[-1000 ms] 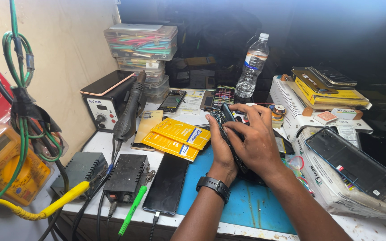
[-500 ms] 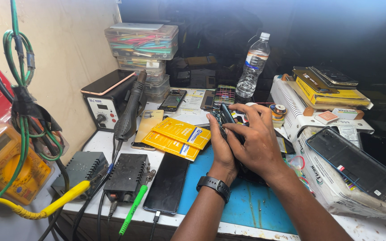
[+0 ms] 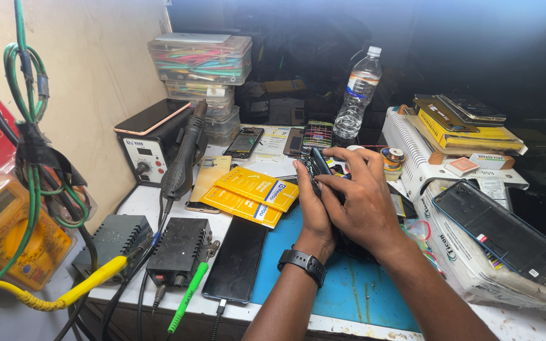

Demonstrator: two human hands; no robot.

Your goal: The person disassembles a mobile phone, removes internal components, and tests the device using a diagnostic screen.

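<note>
Over the blue mat [image 3: 323, 278] near the middle of the bench [image 3: 140, 202], both hands close around a small dark phone [image 3: 316, 165] held tilted, its top edge poking out above the fingers [image 3: 333, 183]. The left hand [image 3: 308, 205], with a black watch [image 3: 303, 263] on its wrist, cups the phone from below and behind; the right hand [image 3: 364, 202] lies over it, fingers curled tight on its near side, thumb and forefinger pressing at an edge. Neither hand is open, and both grip the phone.

By the look of it, the step in hand is working at the phone's body, prying or pressing at a seam. A next move would call for a steady left-hand grip while the right fingertips work along the edge with care.

Just left of the fingers lie two yellow packets [image 3: 251, 196]; nearer the person, a black phone [image 3: 235, 259] lies face down with a cable plugged in. Beyond the fingers stands a clear water bottle [image 3: 356, 95].

Most of the held phone is hidden under the right hand, so whether it is opened, or whether a tool is pinched there, cannot be told.
</note>
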